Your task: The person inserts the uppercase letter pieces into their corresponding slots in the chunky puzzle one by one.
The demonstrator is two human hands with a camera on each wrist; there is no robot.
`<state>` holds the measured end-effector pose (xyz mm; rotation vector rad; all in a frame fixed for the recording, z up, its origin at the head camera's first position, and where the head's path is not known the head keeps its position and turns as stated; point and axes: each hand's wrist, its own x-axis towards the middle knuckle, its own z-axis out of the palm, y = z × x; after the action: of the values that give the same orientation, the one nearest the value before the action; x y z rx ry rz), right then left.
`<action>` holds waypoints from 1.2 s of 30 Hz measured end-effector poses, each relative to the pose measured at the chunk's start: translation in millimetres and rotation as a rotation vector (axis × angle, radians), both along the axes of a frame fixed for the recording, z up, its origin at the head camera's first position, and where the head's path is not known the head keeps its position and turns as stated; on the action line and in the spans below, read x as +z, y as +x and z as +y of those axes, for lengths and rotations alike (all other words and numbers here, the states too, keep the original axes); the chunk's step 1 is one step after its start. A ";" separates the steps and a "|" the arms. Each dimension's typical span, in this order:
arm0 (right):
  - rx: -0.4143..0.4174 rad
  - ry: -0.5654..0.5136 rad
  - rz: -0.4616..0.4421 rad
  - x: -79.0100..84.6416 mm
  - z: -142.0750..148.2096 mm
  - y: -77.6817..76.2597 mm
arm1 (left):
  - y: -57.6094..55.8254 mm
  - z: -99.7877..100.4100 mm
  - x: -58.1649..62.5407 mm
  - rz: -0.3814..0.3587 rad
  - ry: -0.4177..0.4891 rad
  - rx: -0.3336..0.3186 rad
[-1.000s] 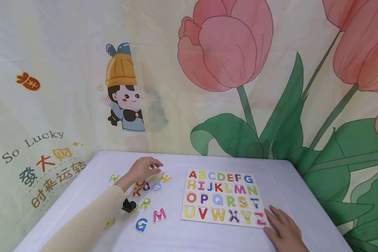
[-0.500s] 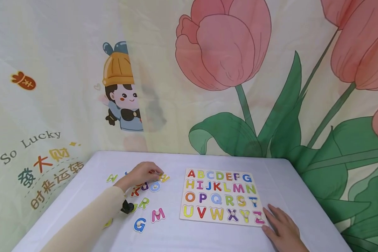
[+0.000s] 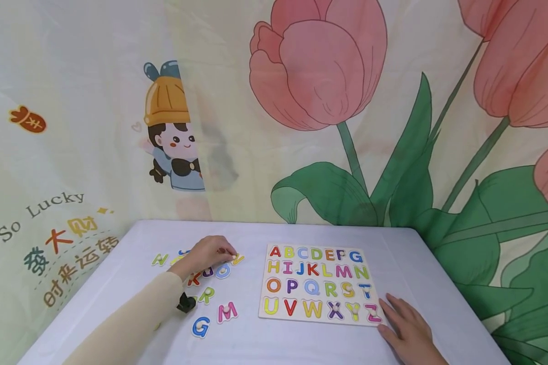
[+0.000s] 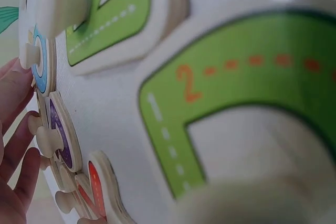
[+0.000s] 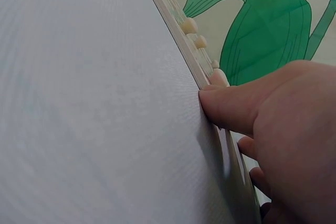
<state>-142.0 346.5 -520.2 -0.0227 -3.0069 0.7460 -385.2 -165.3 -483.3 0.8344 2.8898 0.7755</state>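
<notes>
My left hand (image 3: 206, 255) is over the loose letter pieces left of the board, thumb and fingertips pinching a yellow letter piece (image 3: 239, 259) that looks like a W. The hand covers part of it. Just below lies a light blue O piece (image 3: 223, 271), with a purple piece (image 3: 208, 272) and a red K (image 3: 194, 279) beside it. My right hand (image 3: 408, 327) rests at the lower right corner of the alphabet puzzle board (image 3: 263, 312), fingers extended along its edge. In the right wrist view the thumb (image 5: 231, 106) touches the board's edge.
Nearer me lie a green R (image 3: 206, 294), a pink M (image 3: 227, 312) and a blue G (image 3: 201, 327). A green N (image 3: 160, 260) lies far left. Knobbed pieces such as X (image 3: 335, 310) and Z (image 3: 373, 313) sit in the board. A printed cloth (image 3: 237, 152) hangs behind the table.
My left hand has come down from above the pieces onto the yellow letter piece, and its fingertips have closed on it. The right hand stays at the board's corner. The head view has shifted slightly.
</notes>
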 end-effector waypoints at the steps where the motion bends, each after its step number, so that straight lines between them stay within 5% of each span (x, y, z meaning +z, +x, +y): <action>1: -0.001 0.001 -0.007 0.2 0.2 -0.3 | 1.0 0.7 0.6 -0.003 -0.001 0.009; 13: 0.008 0.038 0.000 -2.3 2.9 -2.0 | 23.6 19.1 12.3 0.085 -0.016 0.150; 26: 0.001 0.023 -0.025 -4.6 3.8 -4.0 | 88.1 61.6 17.1 0.185 0.041 0.202; 36: -0.005 0.008 -0.031 -2.1 4.8 -3.0 | 125.1 118.4 12.7 0.163 0.048 0.182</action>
<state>-145.0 351.3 -522.4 -0.0422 -3.0373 0.7401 -260.1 -46.9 -470.6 0.6757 3.1386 0.8313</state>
